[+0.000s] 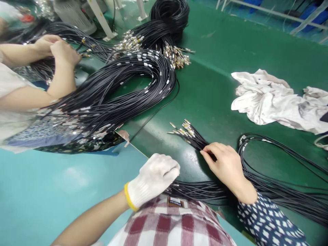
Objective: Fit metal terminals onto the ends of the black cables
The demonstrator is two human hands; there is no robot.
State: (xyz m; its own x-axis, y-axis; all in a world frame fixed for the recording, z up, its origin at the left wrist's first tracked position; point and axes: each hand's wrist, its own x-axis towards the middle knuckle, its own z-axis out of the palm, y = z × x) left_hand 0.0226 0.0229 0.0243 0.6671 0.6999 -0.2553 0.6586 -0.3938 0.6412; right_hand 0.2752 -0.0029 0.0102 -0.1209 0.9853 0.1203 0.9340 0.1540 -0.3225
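Note:
My right hand [223, 163], bare, is closed around a small bundle of black cables [196, 139] on the green table; their metal connector ends fan out to the upper left. My left hand [155, 176], in a white knitted glove with a yellow cuff, is curled closed at the table's front edge. What its fingers hold, if anything, is hidden. Beside it, a row of black cables [198, 190] lies along the front edge and runs under my right forearm toward the right. There it meets a looped cable coil [258, 177] with white tags.
A large looped cable bundle [143, 78] with white tags lies at the left, trailing off the table's edge. Behind it is another coil [169, 20]. A co-worker's hands [58, 49] work at the far left. A crumpled white cloth [279, 100] lies at the right.

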